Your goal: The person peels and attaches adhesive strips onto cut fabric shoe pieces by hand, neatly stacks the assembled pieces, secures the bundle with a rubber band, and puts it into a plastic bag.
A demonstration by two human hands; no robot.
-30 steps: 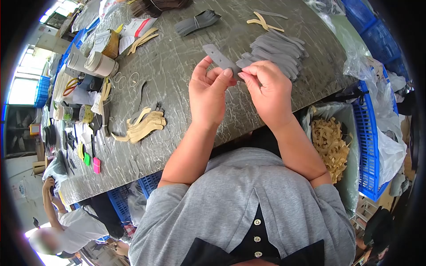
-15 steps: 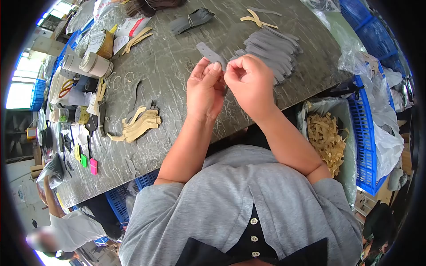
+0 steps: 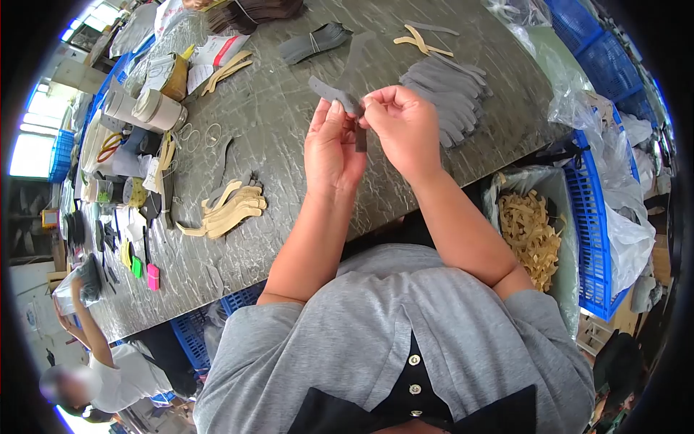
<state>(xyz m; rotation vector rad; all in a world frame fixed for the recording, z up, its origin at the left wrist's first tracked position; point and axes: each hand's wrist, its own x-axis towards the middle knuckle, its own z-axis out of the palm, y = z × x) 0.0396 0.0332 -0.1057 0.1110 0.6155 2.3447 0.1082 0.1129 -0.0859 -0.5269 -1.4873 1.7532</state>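
A thin grey strip (image 3: 329, 92) is pinched between the thumb and fingers of my left hand (image 3: 331, 148), above the dark table. My right hand (image 3: 401, 126) has thumb and forefinger together at the strip's right end. A darker tail (image 3: 361, 137) hangs down between the hands. To the right of my right hand lies a fanned pile of grey strips (image 3: 444, 98). Beyond the hands is a tied grey bundle (image 3: 314, 43). A pile of cream strips (image 3: 233, 210) rests left of my left forearm.
Jars (image 3: 159, 110) and papers stand on the table (image 3: 289, 108) at the left. A lined bin (image 3: 531, 235) of tan scraps and a blue basket (image 3: 593, 231) are at the right. Another person (image 3: 130, 372) is at lower left with raised arms.
The strip in my hands has tilted and shifted slightly left, and the dark tail below it now shows. My right hand has moved slightly left. The other person's arms are higher.
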